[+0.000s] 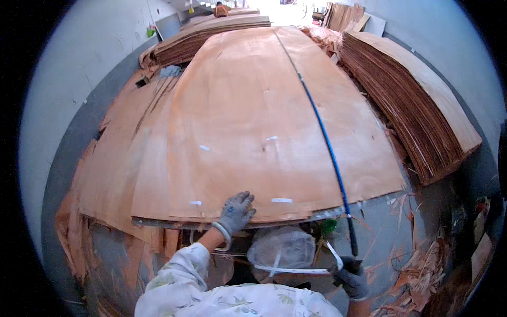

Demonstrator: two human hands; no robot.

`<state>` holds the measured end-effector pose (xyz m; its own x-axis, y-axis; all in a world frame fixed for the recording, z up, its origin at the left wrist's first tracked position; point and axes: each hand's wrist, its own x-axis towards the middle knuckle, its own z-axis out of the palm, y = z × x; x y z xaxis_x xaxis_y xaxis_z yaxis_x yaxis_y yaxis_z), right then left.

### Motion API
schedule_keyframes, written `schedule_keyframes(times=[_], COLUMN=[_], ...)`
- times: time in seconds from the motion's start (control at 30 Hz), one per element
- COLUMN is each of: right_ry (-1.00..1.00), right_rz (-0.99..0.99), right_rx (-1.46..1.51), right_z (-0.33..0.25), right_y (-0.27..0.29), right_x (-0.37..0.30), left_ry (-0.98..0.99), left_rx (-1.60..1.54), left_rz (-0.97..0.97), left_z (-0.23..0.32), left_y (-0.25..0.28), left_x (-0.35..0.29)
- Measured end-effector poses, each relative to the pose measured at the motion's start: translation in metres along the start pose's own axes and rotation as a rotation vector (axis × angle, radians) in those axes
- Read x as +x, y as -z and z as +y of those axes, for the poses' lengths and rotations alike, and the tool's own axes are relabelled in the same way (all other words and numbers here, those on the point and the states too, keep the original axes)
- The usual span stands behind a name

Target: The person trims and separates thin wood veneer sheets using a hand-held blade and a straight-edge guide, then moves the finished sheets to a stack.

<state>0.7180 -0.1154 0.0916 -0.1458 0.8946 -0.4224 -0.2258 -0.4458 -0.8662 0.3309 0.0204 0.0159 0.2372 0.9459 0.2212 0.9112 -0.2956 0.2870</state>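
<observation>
A large tan wood veneer sheet (237, 105) lies in front of me, with several short white tape pieces (282, 200) on it. My left hand (236, 212), in a grey glove, lies on the sheet at its near edge, fingers stretched out. Past the near edge on the right, my gloved right hand (350, 279) is closed on a strip of white tape (301, 271) that runs leftward in front of my body. A short white length also sticks up from that hand. Just beyond it ends the dark handle of a long blue pole (327, 142), which lies lengthwise over the sheet.
A tall veneer stack (406, 100) stands at the right, another stack (211, 37) at the far left. A clear plastic-wrapped bundle (282, 247) sits below the near edge. Torn veneer scraps (422, 274) litter the floor at right. A person (221, 9) is far back.
</observation>
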Motion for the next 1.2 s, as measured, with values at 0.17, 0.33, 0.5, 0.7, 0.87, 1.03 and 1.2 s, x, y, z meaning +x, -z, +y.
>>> schedule_keyframes(times=[0.17,0.33,0.5,0.7,0.87,1.03,1.2], right_ry=[0.144,0.504,0.575,0.596,0.524,0.395,0.252], right_rz=[0.412,0.949,0.994,0.646,0.240,-0.062,-0.130], right_rx=[0.195,0.620,0.295,-0.026,-0.281,-0.438,-0.168], right_z=[-0.010,0.003,-0.070,-0.187,-0.211,-0.213,-0.226], right_y=[0.145,0.322,0.432,0.502,0.479,0.472,0.544], right_x=[-0.088,-0.144,-0.157,-0.057,0.084,0.158,0.214], left_ry=[0.216,0.283,0.270,0.325,0.405,0.623,0.381], left_rx=[0.315,0.313,0.344,0.421,0.451,0.524,0.457], left_rz=[-0.209,-0.340,-0.329,-0.393,-0.474,-0.578,0.033], left_z=[0.054,0.077,0.060,0.069,0.091,0.156,0.239], left_y=[-0.079,-0.087,-0.098,-0.082,-0.078,-0.046,-0.110], left_x=[-0.007,0.010,-0.004,-0.005,0.012,0.087,0.189])
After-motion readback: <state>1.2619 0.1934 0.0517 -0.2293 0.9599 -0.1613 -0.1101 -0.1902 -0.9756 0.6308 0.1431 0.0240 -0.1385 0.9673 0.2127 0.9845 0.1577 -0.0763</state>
